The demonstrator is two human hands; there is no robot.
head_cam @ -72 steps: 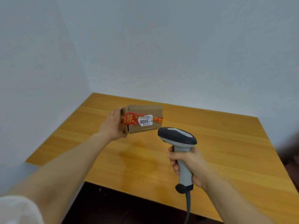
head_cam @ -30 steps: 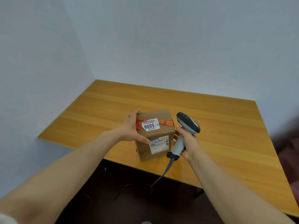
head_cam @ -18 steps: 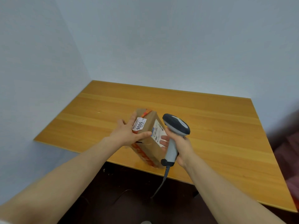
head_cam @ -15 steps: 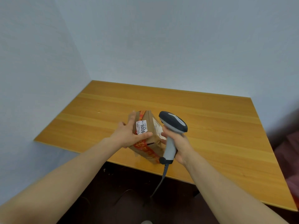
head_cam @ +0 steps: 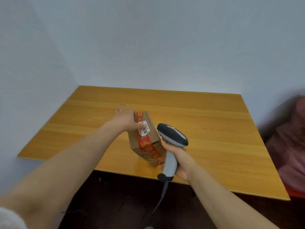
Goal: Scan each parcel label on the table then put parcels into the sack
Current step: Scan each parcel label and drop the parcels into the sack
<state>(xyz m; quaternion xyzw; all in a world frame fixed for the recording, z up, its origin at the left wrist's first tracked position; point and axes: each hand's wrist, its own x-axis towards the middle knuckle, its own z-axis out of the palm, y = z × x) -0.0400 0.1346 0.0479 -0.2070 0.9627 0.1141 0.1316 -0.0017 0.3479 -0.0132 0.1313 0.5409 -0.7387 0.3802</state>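
Note:
A brown cardboard parcel [head_cam: 145, 141] with red printed tape and a small white numbered sticker is held tilted over the wooden table [head_cam: 206, 129]. My left hand [head_cam: 126, 120] grips its far left side, thumb lying across the sticker. My right hand [head_cam: 177, 160] grips the handle of a grey barcode scanner [head_cam: 171, 142], whose dark head sits just right of the parcel; the fingertips of that hand touch the parcel's near right edge. The larger shipping label is turned out of sight. No sack is clearly visible.
The table stands in a corner between two pale walls. A blurred dark red shape [head_cam: 292, 146] lies off the table's right edge. The scanner's cable [head_cam: 160, 199] hangs down over the dark floor in front of the table.
The parcel has been rotated from upright to tilted, so its shipping label has turned away and the taped side faces up. The scanner head has shifted to the right of the parcel.

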